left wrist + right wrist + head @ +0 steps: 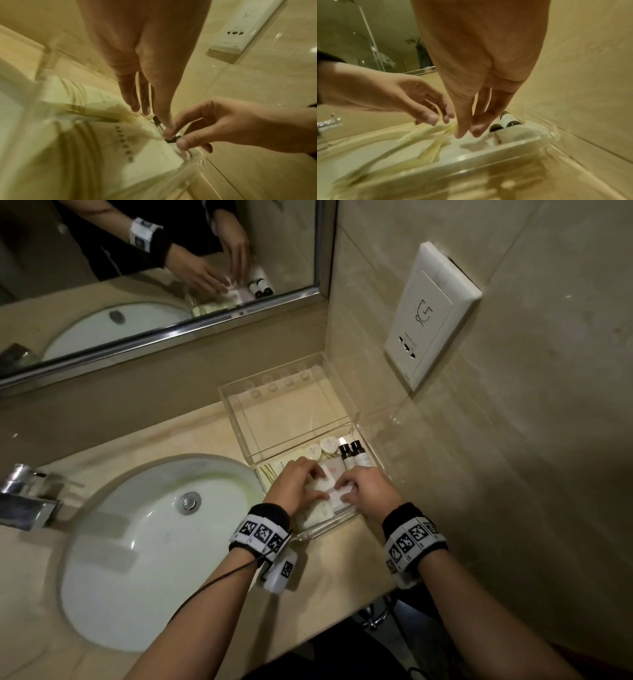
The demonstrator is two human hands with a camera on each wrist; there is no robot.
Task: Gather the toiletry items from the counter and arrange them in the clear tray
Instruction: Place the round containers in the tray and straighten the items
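Observation:
The clear tray [322, 530] stands on the counter right of the sink, its lid [291, 392] tipped up behind it. Inside lie flat pale packets [318, 513], a striped packet [270, 470], round white pieces [322, 448] and two black-capped small bottles [352, 455] along the right wall. Both hands reach into the tray. My left hand [308, 477] pinches the edge of a white packet [436, 129] between thumb and fingers. My right hand [346, 489] meets it, thumb and index tips [467, 132] pinching the same packet. The bottles [506, 120] lie just beyond my right fingers.
A white oval sink [137, 542] with a chrome faucet [27, 498] fills the left side. A wall socket plate [428, 313] sits above the tray. The mirror [137, 268] runs along the back. The counter's front edge is close behind my wrists.

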